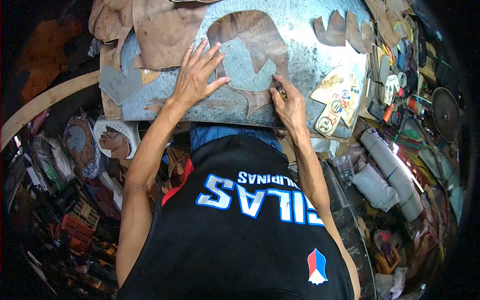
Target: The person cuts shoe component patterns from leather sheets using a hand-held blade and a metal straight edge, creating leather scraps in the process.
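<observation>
A grey pattern template lies on a piece of brown leather, both on a grey metal sheet that rests across my lap. My left hand is spread flat, its fingers pressing the left edge of the template and the leather. My right hand is closed around a small cutting tool at the template's lower right edge, its tip against the leather. The blade itself is mostly hidden by my fingers.
Large brown leather pieces and a grey cut shape lie at the sheet's left. Cut leather pieces and a yellowed template lie at its right. Tools and rolls crowd the right; cluttered floor surrounds me.
</observation>
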The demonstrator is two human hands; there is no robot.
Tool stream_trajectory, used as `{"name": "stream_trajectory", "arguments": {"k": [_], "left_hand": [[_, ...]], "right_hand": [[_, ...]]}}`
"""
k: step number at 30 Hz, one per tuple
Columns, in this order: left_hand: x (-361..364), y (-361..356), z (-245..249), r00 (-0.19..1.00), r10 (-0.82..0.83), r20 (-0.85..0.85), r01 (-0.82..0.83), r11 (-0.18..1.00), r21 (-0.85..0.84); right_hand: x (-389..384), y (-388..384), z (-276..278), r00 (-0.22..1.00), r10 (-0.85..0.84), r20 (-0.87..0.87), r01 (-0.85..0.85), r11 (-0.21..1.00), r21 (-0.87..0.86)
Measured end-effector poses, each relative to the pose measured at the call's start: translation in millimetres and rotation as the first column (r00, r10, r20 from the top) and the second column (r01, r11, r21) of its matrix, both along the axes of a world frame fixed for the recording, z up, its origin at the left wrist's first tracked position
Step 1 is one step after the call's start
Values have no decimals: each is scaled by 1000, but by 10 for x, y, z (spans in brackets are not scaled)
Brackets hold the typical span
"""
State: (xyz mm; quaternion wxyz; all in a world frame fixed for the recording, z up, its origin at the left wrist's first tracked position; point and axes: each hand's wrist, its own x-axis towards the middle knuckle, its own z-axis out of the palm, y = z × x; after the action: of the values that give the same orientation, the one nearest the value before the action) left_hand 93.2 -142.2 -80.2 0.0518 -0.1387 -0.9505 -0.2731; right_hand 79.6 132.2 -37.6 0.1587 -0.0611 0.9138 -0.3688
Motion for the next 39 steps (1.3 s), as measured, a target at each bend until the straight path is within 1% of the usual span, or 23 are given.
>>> {"name": "stream_trajectory", "arguments": {"k": [2,5,7,15,17,18,20,21,22,23,24,25,26,27,28,30,31,32,34,35,37,38,39], "left_hand": [[3,9,-7,1000,-2,0,2,1000,2],[-5,-13,-6,1000,-1,0,1,1000,-6],[0,-15,-11,1000,-8,8,8,1000,2],[14,-19,-2,1000,-18,-4,18,1000,14],[7,-9,-11,1000,-7,-17,7,1000,2],[2,15,6,999,-23,-29,24,999,23],[9,57,102,999,18,30,-15,997,-71],[-7,91,158,1000,11,7,-11,995,-96],[-41,116,230,1000,6,1,-6,996,-89],[-78,143,312,998,-61,31,66,985,-159],[-90,169,358,990,-125,67,137,964,-229],[-109,185,355,990,-126,64,138,964,-227],[-173,190,328,964,-257,69,266,925,-270],[-245,200,300,921,-381,81,386,868,-311],[-341,210,340,923,-377,80,382,870,-310],[-587,196,446,796,-410,445,532,825,-190],[-753,220,594,722,-357,593,514,850,-114],[-924,271,689,620,-303,724,478,878,-41],[-1278,307,522,516,-356,779,546,838,21],[-1353,355,456,479,-314,820,467,882,65],[-1403,427,550,379,-289,879,356,922,150],[-1406,445,685,379,-289,879,349,925,154],[-1370,467,885,398,-270,877,369,922,117]], "right_hand": [[3,-1,11,999,-13,29,13,1000,-4],[6,3,-5,998,34,-48,-36,999,-30],[-2,-12,50,999,-5,52,5,1000,-1],[-21,8,57,998,21,66,-22,1000,18],[-27,30,48,999,35,7,-34,997,-72],[-81,-20,273,983,-3,184,2,1000,9],[-130,43,396,913,-97,395,119,992,-30],[-158,68,504,915,-110,388,128,992,-20],[-197,76,626,917,-93,388,71,995,71],[-211,88,696,917,-74,392,13,987,158],[-180,143,670,919,-78,388,16,987,160],[-128,222,600,955,95,281,-155,968,200],[-82,265,542,945,274,178,-314,914,258],[-48,262,529,920,357,160,-390,867,310],[-38,207,562,919,361,160,-394,865,311],[-10,-8,638,835,500,230,-550,780,299],[-1,-137,652,845,519,129,-535,814,225],[-20,-283,654,835,534,136,-551,807,213],[-114,-588,593,872,489,11,-489,872,39],[-132,-695,423,886,438,-151,-444,896,-6],[-199,-876,160,898,402,-178,-401,915,42],[-221,-940,64,911,355,-209,-344,935,89],[-232,-1019,59,951,300,-74,-287,947,147]]}}
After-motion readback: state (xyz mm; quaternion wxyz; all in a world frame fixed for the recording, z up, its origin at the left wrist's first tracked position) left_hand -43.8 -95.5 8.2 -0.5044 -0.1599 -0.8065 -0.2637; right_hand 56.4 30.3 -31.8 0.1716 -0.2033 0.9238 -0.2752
